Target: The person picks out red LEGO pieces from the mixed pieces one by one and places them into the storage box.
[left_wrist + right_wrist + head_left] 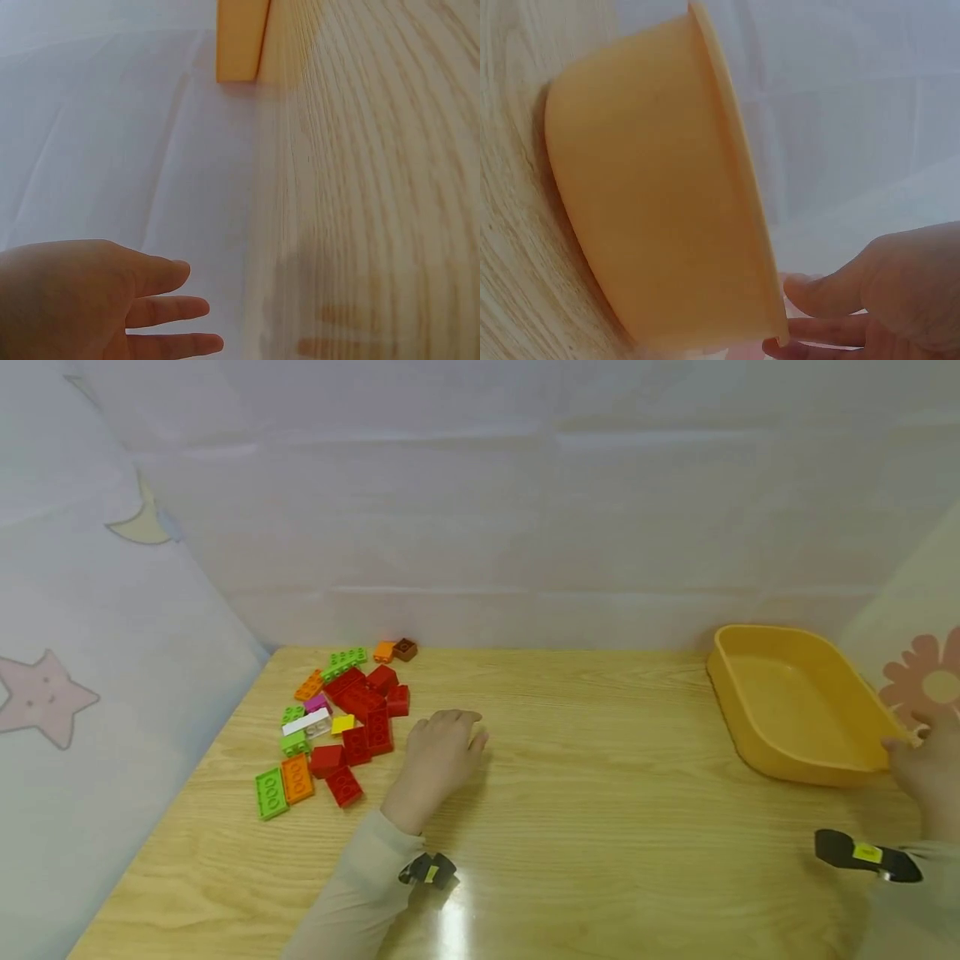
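My left hand (444,752) hangs over the wooden table, just right of a heap of toy building bricks (360,700), palm down with nothing in it. In the left wrist view its thumb and fingers (166,307) reach out loosely. At the far right, my right hand (930,768) is at the near right corner of a yellow plastic tub (738,714). The right wrist view has its thumb and fingers pinching the tub's rim (739,157). Inside the tub, the floor shows bare.
The heap includes red bricks, green plates (272,793), orange plates (297,778), a white brick (307,723) and a yellow piece (343,724). A brown brick (405,649) lies at the back. Printed cloth (480,527) hangs behind and beside the table (570,827).
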A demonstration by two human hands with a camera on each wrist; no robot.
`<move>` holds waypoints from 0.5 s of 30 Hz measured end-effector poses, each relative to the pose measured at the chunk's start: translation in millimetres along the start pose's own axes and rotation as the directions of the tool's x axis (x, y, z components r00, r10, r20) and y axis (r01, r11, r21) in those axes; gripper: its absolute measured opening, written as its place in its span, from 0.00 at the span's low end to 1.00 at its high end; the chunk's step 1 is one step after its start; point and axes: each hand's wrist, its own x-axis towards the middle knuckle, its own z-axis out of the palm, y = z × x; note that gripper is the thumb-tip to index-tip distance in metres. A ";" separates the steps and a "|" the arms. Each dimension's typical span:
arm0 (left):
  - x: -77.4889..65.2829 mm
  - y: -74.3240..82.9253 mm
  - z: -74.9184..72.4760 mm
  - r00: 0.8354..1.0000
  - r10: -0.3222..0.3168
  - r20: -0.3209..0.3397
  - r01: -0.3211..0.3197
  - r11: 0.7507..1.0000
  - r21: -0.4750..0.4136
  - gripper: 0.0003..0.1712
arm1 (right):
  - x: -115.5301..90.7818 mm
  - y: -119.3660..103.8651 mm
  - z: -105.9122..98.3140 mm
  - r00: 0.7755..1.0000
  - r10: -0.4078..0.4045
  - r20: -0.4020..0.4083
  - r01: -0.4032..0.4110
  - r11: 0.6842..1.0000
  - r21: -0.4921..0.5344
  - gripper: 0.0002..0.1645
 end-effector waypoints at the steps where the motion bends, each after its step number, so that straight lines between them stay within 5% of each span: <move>1: -0.1 0.1 -0.2 1.000 0.001 0.001 -0.001 1.000 -0.001 0.20 | 6.9 8.2 2.2 1.000 0.004 0.015 -0.004 1.000 0.008 0.33; 4: -0.5 0.3 -0.6 1.000 0.003 0.004 -0.003 1.000 -0.002 0.20 | 30.6 39.9 14.1 0.999 0.009 0.032 -0.009 1.000 -0.017 0.34; 7: -0.6 0.0 -0.2 1.000 0.003 0.007 -0.003 1.000 -0.001 0.20 | 35.6 46.4 15.8 0.997 0.010 0.071 -0.008 1.000 -0.023 0.35; 15: 0.8 0.3 1.6 1.000 0.005 0.023 -0.005 1.000 0.010 0.20 | -3.8 -0.2 -4.9 0.980 -0.070 0.186 0.094 0.988 -0.120 0.29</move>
